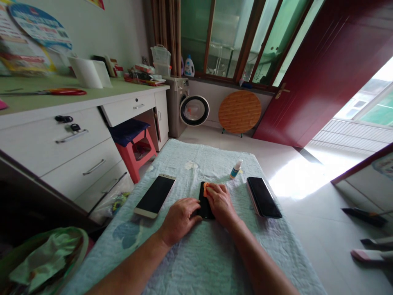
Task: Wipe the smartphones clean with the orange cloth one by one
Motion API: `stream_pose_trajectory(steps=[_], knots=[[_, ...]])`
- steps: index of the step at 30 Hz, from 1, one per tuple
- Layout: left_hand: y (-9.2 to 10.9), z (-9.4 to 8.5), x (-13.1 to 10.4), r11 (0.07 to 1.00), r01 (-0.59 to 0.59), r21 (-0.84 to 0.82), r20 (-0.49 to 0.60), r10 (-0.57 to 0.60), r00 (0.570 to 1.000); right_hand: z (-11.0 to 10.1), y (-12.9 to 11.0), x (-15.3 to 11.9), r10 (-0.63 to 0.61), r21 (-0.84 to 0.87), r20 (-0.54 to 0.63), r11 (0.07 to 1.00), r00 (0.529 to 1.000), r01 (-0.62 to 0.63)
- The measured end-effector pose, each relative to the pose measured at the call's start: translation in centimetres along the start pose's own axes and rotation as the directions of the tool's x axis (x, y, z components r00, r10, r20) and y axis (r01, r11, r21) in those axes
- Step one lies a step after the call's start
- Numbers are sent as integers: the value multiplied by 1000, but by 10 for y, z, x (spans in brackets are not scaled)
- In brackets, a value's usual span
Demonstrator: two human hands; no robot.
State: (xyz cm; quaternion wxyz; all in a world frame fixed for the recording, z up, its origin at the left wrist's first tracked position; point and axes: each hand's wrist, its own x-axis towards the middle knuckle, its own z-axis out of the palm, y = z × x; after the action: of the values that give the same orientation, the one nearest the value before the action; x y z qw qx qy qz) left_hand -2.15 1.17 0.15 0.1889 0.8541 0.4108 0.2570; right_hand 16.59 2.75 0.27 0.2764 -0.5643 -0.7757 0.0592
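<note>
A small black smartphone (205,211) lies flat on the quilted light-blue cloth (202,262) between my hands. My left hand (180,219) grips its left edge, fingers above and thumb near the lower corner. An orange cloth (206,189) is pressed onto the upper part of its screen by the bent fingers of my right hand (221,203). To the left lies a larger gold-framed smartphone (156,196), screen up. On the right is a dark phone in a case (264,197). A small spray bottle with a blue label (236,170) stands beyond my right hand.
A white desk with drawers (92,135) runs along the left, with a red stool (136,149) beneath it. Bottom left is a bin (82,243) holding crumpled paper. Further back are a washing machine with its door open (194,110), a round wooden table (239,110) and a red door (313,73).
</note>
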Motion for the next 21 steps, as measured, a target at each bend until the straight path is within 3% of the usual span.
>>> stream_pose_trajectory(steps=[6, 11, 21], knots=[[1, -2, 0, 999, -8, -48, -4, 8, 1000, -11, -14, -12, -135, 126, 70, 984, 988, 126], [2, -4, 2, 997, -35, -74, 9, 36, 999, -17, -16, -20, -175, 223, 131, 964, 976, 143], [1, 0, 1, 996, -76, 53, 7, 76, 997, -10, 11, -4, 27, 24, 20, 999, 999, -27]])
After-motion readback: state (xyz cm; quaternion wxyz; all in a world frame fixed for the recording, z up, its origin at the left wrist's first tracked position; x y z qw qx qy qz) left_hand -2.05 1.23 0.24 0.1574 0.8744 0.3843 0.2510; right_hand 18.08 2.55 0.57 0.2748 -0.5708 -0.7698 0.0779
